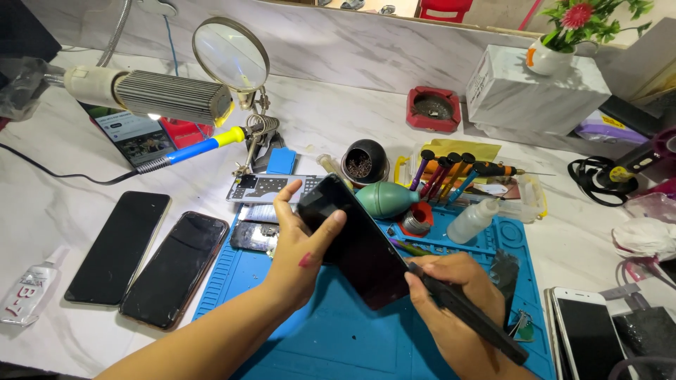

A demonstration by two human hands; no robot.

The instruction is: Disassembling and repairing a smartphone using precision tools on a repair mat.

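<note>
Both forearms are showing bare above the blue repair mat (338,331), with no sleeves, watch or bracelet in view. The left hand (299,250) is wearing no glove or ring and is carrying a small red mark on its back. The right hand (451,302) is likewise going ungloved, its short-nailed fingers (422,290) showing plain.

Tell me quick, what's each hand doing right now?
Left hand: closed around the upper end of the black phone, holding it tilted above the blue mat.
Right hand: closed on a black tool, tip at the phone's edge.
</note>
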